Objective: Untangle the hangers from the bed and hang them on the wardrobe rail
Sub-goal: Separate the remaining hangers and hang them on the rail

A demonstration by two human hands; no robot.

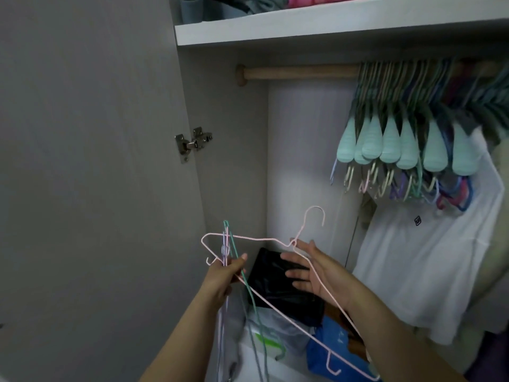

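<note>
Now left hand (pixel 224 274) grips hangers (pixel 228 252); right hand (pixel 311 268) spread.

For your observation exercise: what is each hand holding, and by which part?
Left hand grips thin pink, green and lilac wire hangers near their ends. Right hand, fingers straight, grips nothing.

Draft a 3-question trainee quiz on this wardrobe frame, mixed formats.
1. True or false: the pink hanger already hangs on the wooden rail.
2. Which hand pinches the bunch of green and purple hangers? A left hand B right hand C neither
3. Fill in: the hangers already on the rail crowd its ___ end.

Key: 1 false, it is down between the hands, hook up. 2 A; the right hand's fingers are spread, with pink wire across the palm. 3 right; the left stretch is bare.
</note>
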